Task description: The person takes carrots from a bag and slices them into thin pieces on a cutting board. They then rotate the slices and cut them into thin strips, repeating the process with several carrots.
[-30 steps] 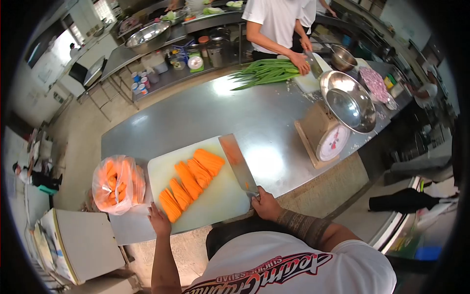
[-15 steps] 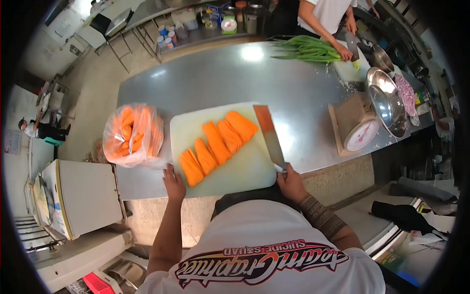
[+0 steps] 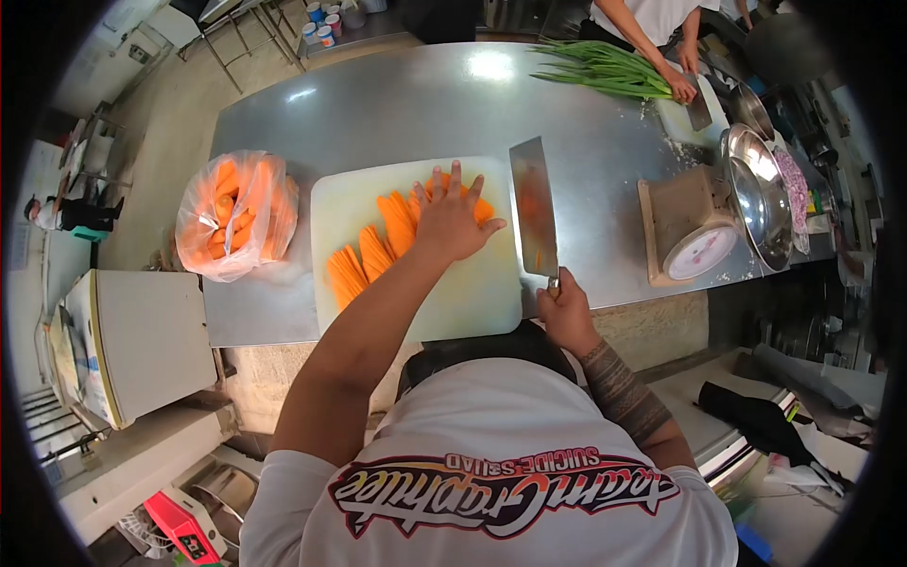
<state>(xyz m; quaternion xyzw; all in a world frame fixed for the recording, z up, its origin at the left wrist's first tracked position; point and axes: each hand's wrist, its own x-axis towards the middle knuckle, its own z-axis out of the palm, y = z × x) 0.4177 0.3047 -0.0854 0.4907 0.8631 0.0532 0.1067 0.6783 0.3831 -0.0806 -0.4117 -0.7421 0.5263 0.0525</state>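
Sliced orange carrots [image 3: 375,250] lie in several bunches, in a slanting row across the white cutting board [image 3: 463,307]. Over the upper right bunches rests my left hand [image 3: 453,222], palm down with its fingers spread. My right hand [image 3: 567,312] is wrapped round the handle of a broad cleaver [image 3: 535,208], whose blade points away from me just right of the board. A clear plastic bag of whole carrots [image 3: 236,217] sits left of the board.
A brown scale [image 3: 685,222] and metal bowls [image 3: 756,194] stand at the right. Beyond them, a co-worker's hand [image 3: 680,85] holds a knife beside green onions [image 3: 605,71] on another board [image 3: 694,123]. A white cabinet [image 3: 156,335] is at the left.
My left hand has moved from the board's lower left edge up onto the carrots. The cleaver has come off the board's right edge, still in my right hand. The view has shifted.
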